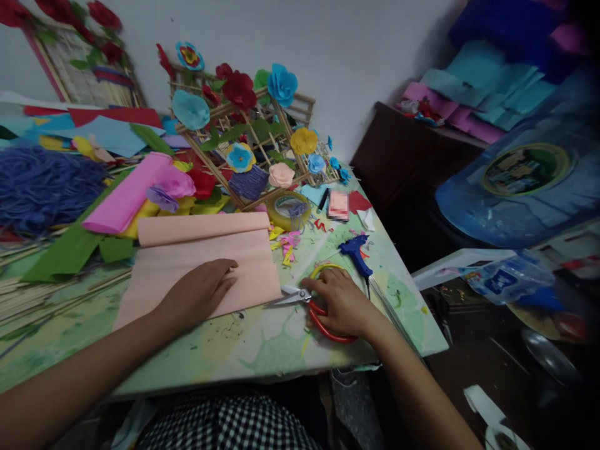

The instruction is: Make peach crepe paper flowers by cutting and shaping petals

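Note:
A sheet of peach crepe paper (255, 265) lies on the table, its far end still rolled up. Flat on that sheet rests my left hand (199, 290), fingers stretched out and nothing held in them. My right hand (340, 300) grips scissors (296, 295) by their red and yellow handles. The blades are parted and point left at the paper's near right corner; whether they touch it I cannot tell. Beyond the right hand is a blue glue gun (356, 253). Small pink and yellow paper scraps (289, 244) lie between the sheet and the glue gun.
A yellow tape roll (289, 211) sits behind the sheet. Bamboo frames with paper flowers (239, 90) stand at the back. Pink crepe paper (129, 194), blue yarn (47, 187) and thin sticks (32, 300) crowd the left. A large blue water bottle (506, 187) is right of the table.

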`<state>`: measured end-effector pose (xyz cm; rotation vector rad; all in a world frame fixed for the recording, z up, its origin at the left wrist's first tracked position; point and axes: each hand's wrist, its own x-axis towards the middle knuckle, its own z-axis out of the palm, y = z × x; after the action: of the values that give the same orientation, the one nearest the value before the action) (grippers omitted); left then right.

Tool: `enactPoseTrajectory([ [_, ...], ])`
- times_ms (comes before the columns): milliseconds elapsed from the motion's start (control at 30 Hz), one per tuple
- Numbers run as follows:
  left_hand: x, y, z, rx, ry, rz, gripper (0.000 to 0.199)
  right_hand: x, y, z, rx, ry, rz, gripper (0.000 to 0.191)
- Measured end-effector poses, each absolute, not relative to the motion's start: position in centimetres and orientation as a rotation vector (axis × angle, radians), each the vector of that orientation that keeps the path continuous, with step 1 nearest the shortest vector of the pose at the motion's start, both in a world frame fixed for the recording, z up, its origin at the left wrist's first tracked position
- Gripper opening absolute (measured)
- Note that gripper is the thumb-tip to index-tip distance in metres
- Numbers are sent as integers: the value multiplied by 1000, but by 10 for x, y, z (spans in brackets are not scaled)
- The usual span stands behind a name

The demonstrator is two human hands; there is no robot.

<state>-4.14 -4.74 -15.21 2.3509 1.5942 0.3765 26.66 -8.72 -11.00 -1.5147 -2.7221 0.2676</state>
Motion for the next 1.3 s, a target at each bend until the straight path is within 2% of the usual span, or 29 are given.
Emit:
enactPoseTrajectory([
  [300, -44, -48, -149, 2352, 1536, 438, 38, 273, -82, -95, -1406, -2790, 254, 50],
  [1033, -50, -56, -144, 2505, 1280, 826, 20, 276, -72, -95, -1228, -2823, 231, 49],
  [1300, -52, -53, -147, 2490, 1286, 809, 20, 270, -61, -101, -1118, -2888, 311, 49],
])
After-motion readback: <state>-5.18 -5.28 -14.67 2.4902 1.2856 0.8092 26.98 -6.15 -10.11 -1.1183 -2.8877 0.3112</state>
